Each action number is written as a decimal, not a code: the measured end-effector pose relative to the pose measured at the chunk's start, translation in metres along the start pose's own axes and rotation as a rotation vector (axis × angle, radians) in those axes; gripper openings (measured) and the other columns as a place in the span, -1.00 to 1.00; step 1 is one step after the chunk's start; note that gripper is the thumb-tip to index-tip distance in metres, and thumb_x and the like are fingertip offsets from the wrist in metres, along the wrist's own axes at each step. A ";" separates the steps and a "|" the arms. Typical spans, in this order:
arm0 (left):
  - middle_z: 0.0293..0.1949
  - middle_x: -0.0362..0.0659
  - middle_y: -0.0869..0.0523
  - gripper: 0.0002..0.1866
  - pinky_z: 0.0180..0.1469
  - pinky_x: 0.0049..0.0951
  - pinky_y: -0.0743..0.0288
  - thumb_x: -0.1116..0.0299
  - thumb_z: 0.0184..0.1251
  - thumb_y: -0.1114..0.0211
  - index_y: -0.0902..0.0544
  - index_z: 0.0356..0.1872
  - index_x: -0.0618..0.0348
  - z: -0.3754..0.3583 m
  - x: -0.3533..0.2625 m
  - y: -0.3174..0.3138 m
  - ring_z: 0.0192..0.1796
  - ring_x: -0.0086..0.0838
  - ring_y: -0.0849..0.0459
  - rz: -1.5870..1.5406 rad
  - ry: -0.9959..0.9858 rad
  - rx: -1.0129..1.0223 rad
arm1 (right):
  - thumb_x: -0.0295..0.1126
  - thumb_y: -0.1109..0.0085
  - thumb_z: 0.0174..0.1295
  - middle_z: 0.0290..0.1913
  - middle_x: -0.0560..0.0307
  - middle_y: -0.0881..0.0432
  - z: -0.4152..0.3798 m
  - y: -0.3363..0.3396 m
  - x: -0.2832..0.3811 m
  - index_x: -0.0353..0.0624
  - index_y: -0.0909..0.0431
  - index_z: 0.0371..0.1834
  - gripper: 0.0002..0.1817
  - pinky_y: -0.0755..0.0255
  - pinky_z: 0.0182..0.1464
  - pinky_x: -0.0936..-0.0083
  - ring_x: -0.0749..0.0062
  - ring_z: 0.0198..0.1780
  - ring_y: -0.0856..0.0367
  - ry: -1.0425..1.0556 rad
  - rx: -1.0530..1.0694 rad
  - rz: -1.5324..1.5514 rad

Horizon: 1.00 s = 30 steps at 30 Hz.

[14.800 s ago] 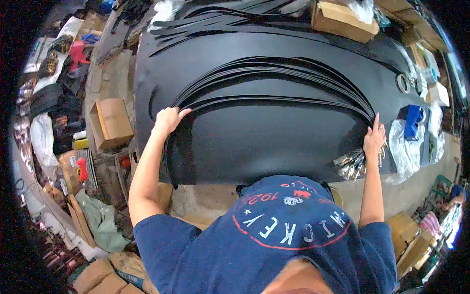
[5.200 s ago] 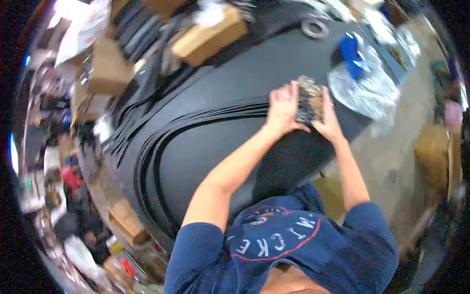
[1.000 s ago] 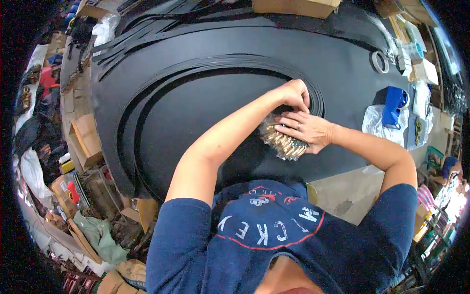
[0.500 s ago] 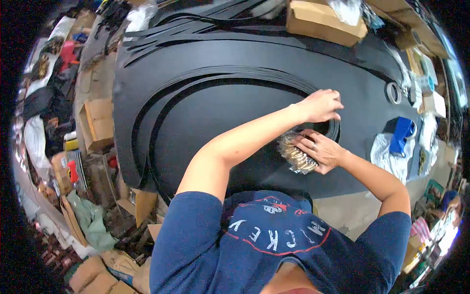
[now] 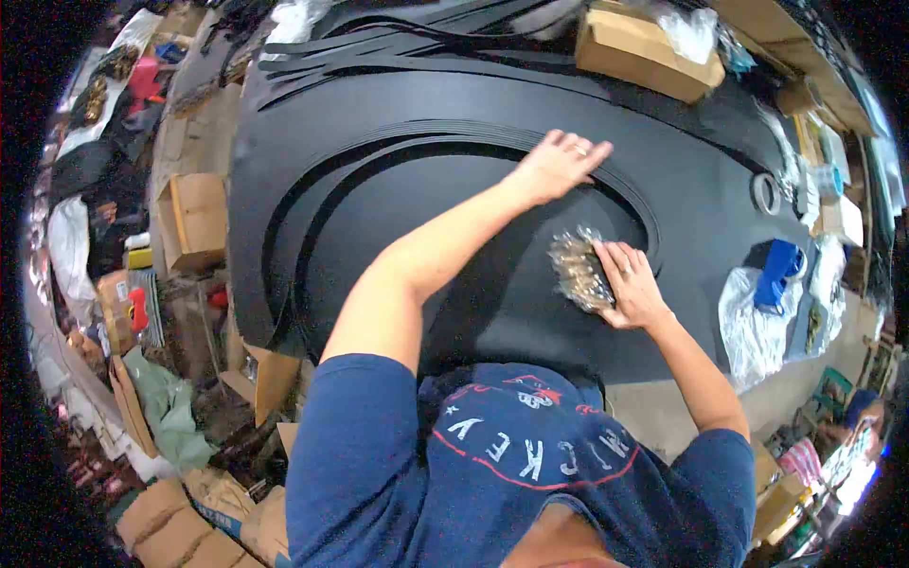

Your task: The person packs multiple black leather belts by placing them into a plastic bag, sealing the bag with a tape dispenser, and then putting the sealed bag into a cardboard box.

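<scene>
A loop of several thin black strips (image 5: 417, 133) lies curved across the dark tabletop (image 5: 454, 227). My left hand (image 5: 557, 170) is over the far right part of this loop, its fingers stretched out. Whether its fingertips touch the strips is hard to see. Closer to me, my right hand (image 5: 632, 292) is closed on the side of a crinkled clear plastic bag (image 5: 579, 270). Gold-coloured pieces show through the plastic, too blurred to name. The bag is inside the loop, near its right end.
Loose black strips (image 5: 379, 64) and an open cardboard box (image 5: 649, 52) are along the far edge. On the right are a tape roll (image 5: 765, 193), a blue item (image 5: 779, 275) and clear plastic (image 5: 743, 317). Cardboard boxes (image 5: 196, 218) stand left of the table.
My left hand has moved left and away from me along the strips, apart from the bag. The right hand still grips the bag, now turned and shifted slightly right.
</scene>
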State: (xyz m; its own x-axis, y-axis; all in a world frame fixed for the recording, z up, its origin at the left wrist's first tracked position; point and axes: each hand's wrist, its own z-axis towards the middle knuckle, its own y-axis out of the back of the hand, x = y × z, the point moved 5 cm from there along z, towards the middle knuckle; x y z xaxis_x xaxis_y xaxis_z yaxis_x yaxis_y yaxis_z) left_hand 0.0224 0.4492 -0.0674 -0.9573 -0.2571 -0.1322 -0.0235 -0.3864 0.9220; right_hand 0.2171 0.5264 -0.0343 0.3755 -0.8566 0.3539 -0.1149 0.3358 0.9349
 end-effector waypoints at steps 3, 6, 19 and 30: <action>-0.02 -0.11 -0.54 -0.31 0.09 -0.15 -0.34 0.09 0.23 -0.25 -0.29 0.38 0.03 -0.022 0.016 0.018 0.02 -0.24 -0.51 0.081 0.092 -0.027 | 0.01 -0.36 -0.15 0.22 -0.17 -0.27 0.012 -0.001 0.009 -0.35 -0.11 0.41 0.07 -0.20 0.20 0.12 -0.10 0.20 -0.28 -0.146 -0.119 -0.033; -0.03 -0.07 -0.53 -0.33 0.07 -0.20 -0.37 0.12 0.23 -0.25 -0.30 0.37 -0.01 -0.042 0.026 0.030 0.00 -0.20 -0.50 0.095 0.158 -0.015 | -0.03 -0.41 -0.16 0.23 -0.14 -0.24 0.023 -0.002 0.018 -0.30 -0.04 0.43 0.10 -0.20 0.16 0.12 -0.09 0.18 -0.28 -0.265 -0.200 -0.026; 0.01 -0.08 -0.50 -0.43 0.27 0.19 -0.10 0.19 0.26 -0.25 -0.38 0.28 0.09 -0.113 -0.003 0.066 0.12 -0.17 -0.42 0.054 0.387 -0.070 | -0.07 -0.48 -0.19 0.26 -0.12 -0.27 0.064 -0.020 0.056 -0.28 0.04 0.45 0.16 -0.26 0.14 0.04 -0.03 0.21 -0.29 -0.751 -0.411 -0.126; 0.28 0.15 -0.31 -0.65 0.31 0.03 -0.11 0.01 0.26 -0.23 -0.54 -0.27 0.11 -0.131 -0.010 0.062 0.28 0.09 -0.26 -0.272 0.240 -0.149 | 0.01 -0.36 -0.06 0.31 -0.26 -0.18 0.095 -0.044 0.064 -0.40 0.20 0.46 0.19 -0.24 0.17 -0.06 -0.15 0.25 -0.23 -1.065 -0.501 -0.160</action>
State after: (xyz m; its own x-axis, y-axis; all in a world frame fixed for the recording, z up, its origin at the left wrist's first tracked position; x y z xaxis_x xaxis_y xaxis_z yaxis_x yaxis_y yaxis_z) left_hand 0.0681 0.3118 -0.0562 -0.8270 -0.3204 -0.4619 -0.2081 -0.5889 0.7810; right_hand 0.1594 0.4194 -0.0497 -0.6282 -0.7178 0.3002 0.3251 0.1083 0.9395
